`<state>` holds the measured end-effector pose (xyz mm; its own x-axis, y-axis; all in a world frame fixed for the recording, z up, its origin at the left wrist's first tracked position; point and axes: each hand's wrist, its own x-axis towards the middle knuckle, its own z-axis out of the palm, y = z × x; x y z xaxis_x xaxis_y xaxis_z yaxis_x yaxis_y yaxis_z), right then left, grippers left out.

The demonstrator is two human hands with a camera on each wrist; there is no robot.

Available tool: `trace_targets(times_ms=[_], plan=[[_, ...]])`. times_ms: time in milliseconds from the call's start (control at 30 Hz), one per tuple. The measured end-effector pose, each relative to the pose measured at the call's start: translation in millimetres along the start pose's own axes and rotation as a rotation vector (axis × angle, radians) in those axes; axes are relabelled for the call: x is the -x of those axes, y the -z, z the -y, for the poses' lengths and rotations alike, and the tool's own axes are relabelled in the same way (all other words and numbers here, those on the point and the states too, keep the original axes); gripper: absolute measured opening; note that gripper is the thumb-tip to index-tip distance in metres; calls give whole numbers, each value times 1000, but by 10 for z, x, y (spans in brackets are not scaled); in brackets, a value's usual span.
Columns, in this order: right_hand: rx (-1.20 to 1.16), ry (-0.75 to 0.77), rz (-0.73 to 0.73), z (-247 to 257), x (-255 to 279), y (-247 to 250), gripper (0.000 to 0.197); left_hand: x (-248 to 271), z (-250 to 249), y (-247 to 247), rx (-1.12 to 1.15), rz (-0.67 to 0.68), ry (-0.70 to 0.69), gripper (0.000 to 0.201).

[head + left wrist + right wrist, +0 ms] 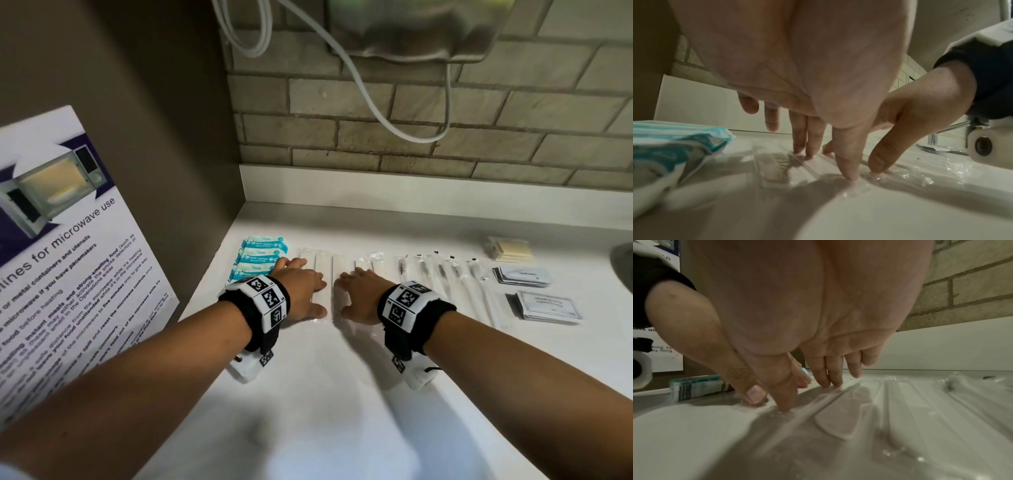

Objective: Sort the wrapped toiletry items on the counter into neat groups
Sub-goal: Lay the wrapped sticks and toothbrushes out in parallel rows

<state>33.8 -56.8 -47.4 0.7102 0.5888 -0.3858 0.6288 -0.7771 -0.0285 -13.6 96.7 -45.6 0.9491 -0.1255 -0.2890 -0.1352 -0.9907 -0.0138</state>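
Observation:
Several clear-wrapped white toothbrushes (322,263) lie side by side on the white counter (308,394). My left hand (301,287) and right hand (359,294) rest flat on them, fingers straight, thumbs nearly meeting. In the left wrist view my fingertips (849,175) press the plastic beside a wrapped toothbrush (772,168). In the right wrist view my fingertips (785,407) press the wrap next to a wrapped toothbrush (840,418). Teal wipe packets (260,257) sit stacked left of my left hand. Wrapped black-tipped items (442,274) lie in a row to the right.
At the right are a stack of cream packets (510,250) and two piles of grey sachets (524,275) (548,306). A microwave notice (68,257) leans on the left wall. A white cable (376,113) hangs on the brick wall behind. A dark basin edge (625,267) shows far right.

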Motion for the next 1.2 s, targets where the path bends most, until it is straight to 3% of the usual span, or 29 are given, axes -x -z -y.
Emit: trace_targets(times_ms=[233, 367, 467, 600, 1200], plan=[[-64, -72, -100, -244, 228, 161, 62, -101, -181, 85, 27, -15, -58, 61], [1, -136, -40, -491, 371, 123, 56, -190, -410, 110, 31, -34, -115, 62], [50, -115, -8, -592, 405, 42, 63, -223, -572, 99, 8, -19, -136, 67], [77, -74, 36, -643, 354, -59, 69, -254, -638, 42, -39, 23, -114, 70], [34, -15, -18, -685, 251, -154, 53, -322, -660, 91, 5, 77, -18, 69]])
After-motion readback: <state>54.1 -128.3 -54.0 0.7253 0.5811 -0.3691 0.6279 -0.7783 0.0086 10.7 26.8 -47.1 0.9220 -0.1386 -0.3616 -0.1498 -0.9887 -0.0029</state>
